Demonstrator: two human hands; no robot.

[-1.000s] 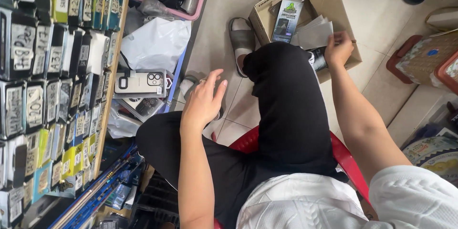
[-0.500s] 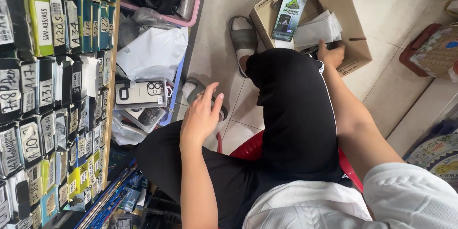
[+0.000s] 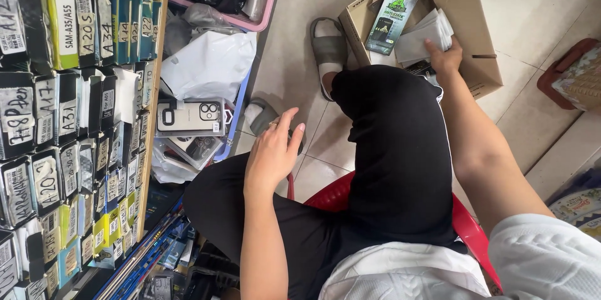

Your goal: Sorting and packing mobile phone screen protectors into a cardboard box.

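I sit on a red plastic stool (image 3: 466, 228) in black trousers. My right hand (image 3: 443, 56) reaches into an open cardboard box (image 3: 482, 37) on the tiled floor and its fingers rest on a stack of white flat packets (image 3: 422, 36). A green and black packaged item (image 3: 389, 20) stands in the box beside the packets. My left hand (image 3: 272, 153) hangs over my left thigh with fingers loosely apart and nothing in it. A packaged phone case (image 3: 191, 117) lies just left of that hand.
Shelves of labelled small boxes (image 3: 69, 106) fill the left side. A pink basket (image 3: 247, 15) with a black bag, white plastic bags (image 3: 210, 65), and a grey sandal (image 3: 328, 50) on my foot lie on the floor ahead.
My right hand has moved deeper into the cardboard box onto the white packets. My left hand has stayed over the thigh. The camera has shifted slightly.
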